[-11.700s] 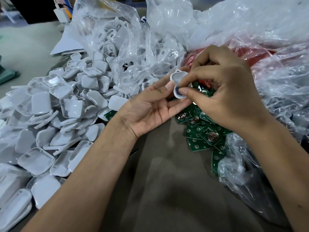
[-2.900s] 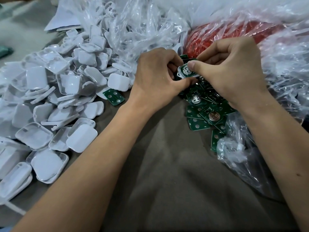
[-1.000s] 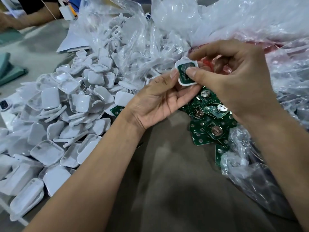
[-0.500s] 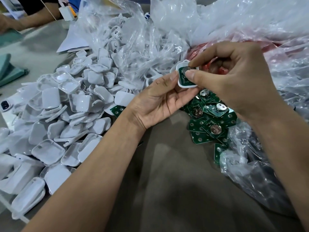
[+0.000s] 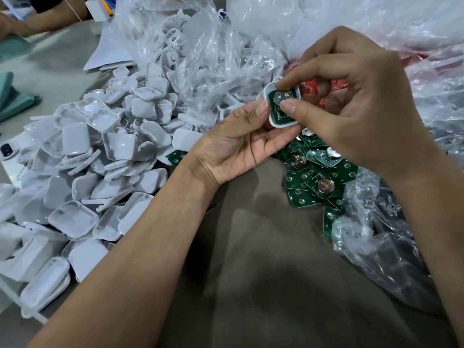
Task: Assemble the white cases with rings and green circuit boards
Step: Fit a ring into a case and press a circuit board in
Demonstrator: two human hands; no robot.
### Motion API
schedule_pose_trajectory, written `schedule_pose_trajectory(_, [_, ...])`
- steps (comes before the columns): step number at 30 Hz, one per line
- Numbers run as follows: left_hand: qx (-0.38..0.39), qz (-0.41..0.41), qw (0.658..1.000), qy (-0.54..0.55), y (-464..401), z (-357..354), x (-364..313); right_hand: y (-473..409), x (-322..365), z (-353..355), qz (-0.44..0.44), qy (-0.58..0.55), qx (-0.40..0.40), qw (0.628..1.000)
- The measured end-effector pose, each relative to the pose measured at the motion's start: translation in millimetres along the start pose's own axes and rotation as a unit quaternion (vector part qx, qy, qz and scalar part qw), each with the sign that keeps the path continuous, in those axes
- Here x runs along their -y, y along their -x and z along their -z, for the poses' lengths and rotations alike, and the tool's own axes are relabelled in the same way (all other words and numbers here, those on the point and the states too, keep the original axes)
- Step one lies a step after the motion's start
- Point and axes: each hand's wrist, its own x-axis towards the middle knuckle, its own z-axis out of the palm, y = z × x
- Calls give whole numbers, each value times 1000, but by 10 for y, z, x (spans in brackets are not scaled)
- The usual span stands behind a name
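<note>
A white case [image 5: 273,123] with a green circuit board [image 5: 276,106] seated in it is held up between both hands. My left hand [image 5: 238,146] lies palm up under it, thumb against the case's left edge and fingers supporting it from beneath. My right hand [image 5: 351,104] pinches the case from the right, thumb pressing on the board and forefinger on the top edge. A heap of loose green boards [image 5: 319,182] with round coin cells lies just below my right hand. A large pile of white case halves [image 5: 100,156] fills the left.
Clear plastic bags [image 5: 213,54] with white ring parts sit behind the pile. More crumpled plastic [image 5: 391,247] lies at the right, over something red [image 5: 311,85]. Another person's arm [image 5: 37,18] rests at the far left. A grey-brown cloth [image 5: 251,272] covers the table in front.
The case with the board stays between both hands, nearly unmoved. My right thumb has slid down a little onto the board's middle.
</note>
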Motion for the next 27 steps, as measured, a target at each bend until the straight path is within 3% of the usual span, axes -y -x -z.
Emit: schedule_pose_trajectory(27, [-29,15,999,41,34,-76,5,-5,14,-37,-7,-67,0,998])
